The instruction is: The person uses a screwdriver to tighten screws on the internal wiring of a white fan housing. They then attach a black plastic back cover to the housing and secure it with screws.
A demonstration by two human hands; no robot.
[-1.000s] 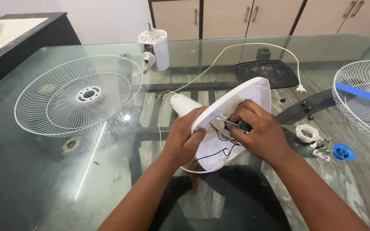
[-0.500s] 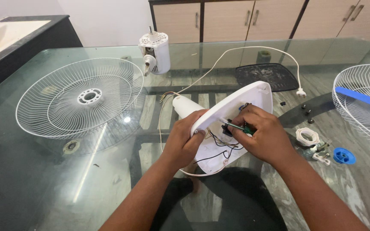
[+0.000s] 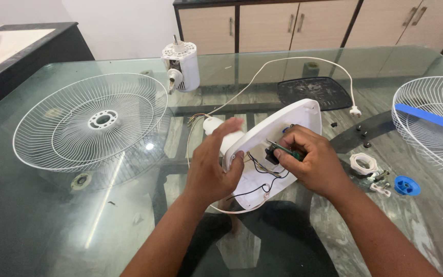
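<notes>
A white oval fan base stands tilted on its edge on the glass table, its hollow underside facing me, with black wires hanging inside. My right hand pinches a small green circuit board inside the base. My left hand is at the base's left rim; its thumb touches the rim and its fingers are lifted and spread. The white stand neck sticks out behind that hand.
A white fan grille lies at the left, and a second grille with a blue blade at the right edge. A white motor unit stands at the back. A white cord with plug, black cover, white ring nut, blue cap and screws lie at the right.
My left hand has let go of the base's rim and opened its fingers upward. The right hand stays on the circuit board. The view has shifted slightly.
</notes>
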